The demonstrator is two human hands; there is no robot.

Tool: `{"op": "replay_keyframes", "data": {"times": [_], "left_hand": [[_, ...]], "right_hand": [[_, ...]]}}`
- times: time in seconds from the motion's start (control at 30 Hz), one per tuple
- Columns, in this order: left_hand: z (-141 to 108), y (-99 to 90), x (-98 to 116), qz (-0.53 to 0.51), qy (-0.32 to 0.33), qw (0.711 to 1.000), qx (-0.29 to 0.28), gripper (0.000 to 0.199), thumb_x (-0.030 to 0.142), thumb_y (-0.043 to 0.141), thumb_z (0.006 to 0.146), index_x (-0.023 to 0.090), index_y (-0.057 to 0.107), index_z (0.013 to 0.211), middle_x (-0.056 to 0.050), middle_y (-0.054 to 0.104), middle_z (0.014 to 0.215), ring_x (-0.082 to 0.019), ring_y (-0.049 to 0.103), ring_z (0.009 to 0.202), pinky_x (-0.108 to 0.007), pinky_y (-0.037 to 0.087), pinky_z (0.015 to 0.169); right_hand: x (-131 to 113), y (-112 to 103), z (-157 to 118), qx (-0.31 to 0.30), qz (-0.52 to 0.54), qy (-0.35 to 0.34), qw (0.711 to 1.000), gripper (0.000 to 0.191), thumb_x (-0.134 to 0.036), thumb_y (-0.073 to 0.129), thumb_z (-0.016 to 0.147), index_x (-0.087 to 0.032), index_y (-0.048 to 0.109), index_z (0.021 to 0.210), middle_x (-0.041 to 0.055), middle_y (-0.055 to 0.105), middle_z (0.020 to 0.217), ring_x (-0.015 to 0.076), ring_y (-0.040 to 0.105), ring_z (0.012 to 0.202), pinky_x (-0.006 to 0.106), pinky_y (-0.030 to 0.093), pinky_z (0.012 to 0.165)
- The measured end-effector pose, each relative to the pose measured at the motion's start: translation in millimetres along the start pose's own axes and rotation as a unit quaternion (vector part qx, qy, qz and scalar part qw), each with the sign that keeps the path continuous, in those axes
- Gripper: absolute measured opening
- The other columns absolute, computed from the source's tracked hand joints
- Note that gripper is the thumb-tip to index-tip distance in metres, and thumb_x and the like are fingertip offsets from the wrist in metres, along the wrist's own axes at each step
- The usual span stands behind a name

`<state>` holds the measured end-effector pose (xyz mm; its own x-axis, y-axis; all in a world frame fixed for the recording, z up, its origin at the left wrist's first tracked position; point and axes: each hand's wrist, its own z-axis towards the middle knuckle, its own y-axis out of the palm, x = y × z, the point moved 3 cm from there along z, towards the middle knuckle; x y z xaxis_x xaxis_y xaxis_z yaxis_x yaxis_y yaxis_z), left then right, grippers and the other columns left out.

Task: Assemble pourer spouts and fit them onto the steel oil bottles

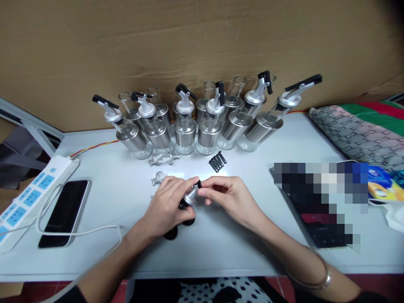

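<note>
My left hand (168, 202) is closed around a silver pourer spout (191, 196) with a black stopper below it. At the tip of that spout, my right hand (229, 195) pinches a small black lever (199, 184); the fingers partly cover it. Beyond my hands lies a row of small black levers (217, 161). Silver spout parts (163, 159) lie to their left, with another silver part (158, 178) nearer my left hand. Black round stoppers (171, 232) show beneath my left hand, partly hidden.
Several glass bottles with steel bands (184, 134) stand at the back, the front ones topped with pourers. A power strip (31, 195) and phone (65, 213) lie left, with a white cable (91, 232). A dark tablet-like device (315, 227), partly blurred, and patterned cloth (362, 126) are right.
</note>
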<state>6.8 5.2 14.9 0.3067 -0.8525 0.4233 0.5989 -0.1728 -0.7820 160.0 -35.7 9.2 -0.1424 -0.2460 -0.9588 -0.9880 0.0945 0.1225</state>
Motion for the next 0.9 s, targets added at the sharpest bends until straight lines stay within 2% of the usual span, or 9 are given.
{"op": "replay_keyframes", "data": {"times": [0.1, 0.2, 0.37, 0.47, 0.67, 0.8, 0.9], "left_hand": [[-0.4, -1.8, 0.1, -0.005, 0.003, 1.0, 0.01, 0.05, 0.01, 0.049, 0.074, 0.019, 0.045, 0.123, -0.001, 0.064, 0.086, -0.016, 0.058, 0.076, -0.03, 0.044, 0.078], [-0.8, -3.2, 0.9, -0.018, 0.008, 1.0, 0.022, 0.051, 0.011, 0.05, 0.074, 0.02, 0.044, 0.124, -0.001, 0.064, 0.087, -0.016, 0.058, 0.077, -0.03, 0.045, 0.078], [-2.8, -3.2, 2.2, -0.069, 0.013, 0.997, 0.042, 0.054, 0.01, 0.049, 0.071, 0.022, 0.044, 0.124, 0.0, 0.062, 0.085, -0.015, 0.057, 0.076, -0.031, 0.045, 0.078], [-5.0, -1.3, 2.1, -0.098, 0.016, 0.994, 0.048, 0.057, 0.011, 0.05, 0.069, 0.022, 0.043, 0.125, 0.001, 0.06, 0.083, -0.015, 0.056, 0.075, -0.032, 0.045, 0.079], [-6.5, 0.7, 2.8, -0.105, 0.012, 0.992, 0.068, 0.058, 0.012, 0.052, 0.069, 0.023, 0.042, 0.125, 0.002, 0.06, 0.082, -0.014, 0.055, 0.072, -0.035, 0.044, 0.085], [-3.7, -0.6, 3.1, -0.115, 0.003, 0.992, 0.047, 0.057, 0.013, 0.05, 0.07, 0.024, 0.043, 0.126, 0.001, 0.061, 0.087, -0.015, 0.056, 0.077, -0.032, 0.044, 0.079], [-3.0, -1.8, 3.7, -0.125, -0.002, 0.992, 0.03, 0.061, 0.014, 0.048, 0.073, 0.026, 0.041, 0.132, 0.003, 0.062, 0.086, -0.014, 0.056, 0.076, -0.031, 0.043, 0.082]], "right_hand": [[-1.1, 0.8, 0.4, -0.011, 0.029, 0.012, 0.999, 0.023, -0.032, 0.082, 0.06, -0.015, 0.07, 0.068, -0.0031, 0.062, 0.057, 0.0081, 0.053, 0.051, 0.023, 0.044, 0.056], [-0.4, 1.4, 1.4, -0.056, 0.059, 0.035, 0.996, 0.025, -0.033, 0.083, 0.06, -0.015, 0.069, 0.07, -0.0016, 0.065, 0.063, 0.0075, 0.053, 0.053, 0.023, 0.045, 0.056], [3.9, 0.7, 2.4, -0.119, 0.101, 0.044, 0.987, 0.027, -0.033, 0.082, 0.063, -0.015, 0.062, 0.064, -0.0033, 0.061, 0.058, 0.006, 0.05, 0.051, 0.021, 0.039, 0.052], [5.5, 1.5, 1.8, -0.119, 0.107, 0.031, 0.987, 0.029, -0.029, 0.084, 0.06, -0.015, 0.059, 0.064, -0.006, 0.056, 0.055, 0.0056, 0.048, 0.05, 0.02, 0.037, 0.052], [7.9, 3.6, 0.7, -0.11, 0.106, 0.01, 0.988, 0.031, -0.028, 0.084, 0.06, -0.016, 0.057, 0.065, -0.0049, 0.057, 0.06, 0.0066, 0.049, 0.055, 0.021, 0.039, 0.055], [7.6, 2.6, 0.7, -0.124, 0.11, 0.001, 0.986, 0.034, -0.033, 0.084, 0.06, -0.017, 0.055, 0.068, -0.0046, 0.057, 0.062, 0.0073, 0.049, 0.056, 0.022, 0.04, 0.056], [5.2, 1.4, 0.8, -0.13, 0.094, -0.016, 0.987, 0.038, -0.038, 0.085, 0.059, -0.018, 0.054, 0.07, -0.0039, 0.058, 0.066, 0.0087, 0.05, 0.061, 0.023, 0.04, 0.06]]}}
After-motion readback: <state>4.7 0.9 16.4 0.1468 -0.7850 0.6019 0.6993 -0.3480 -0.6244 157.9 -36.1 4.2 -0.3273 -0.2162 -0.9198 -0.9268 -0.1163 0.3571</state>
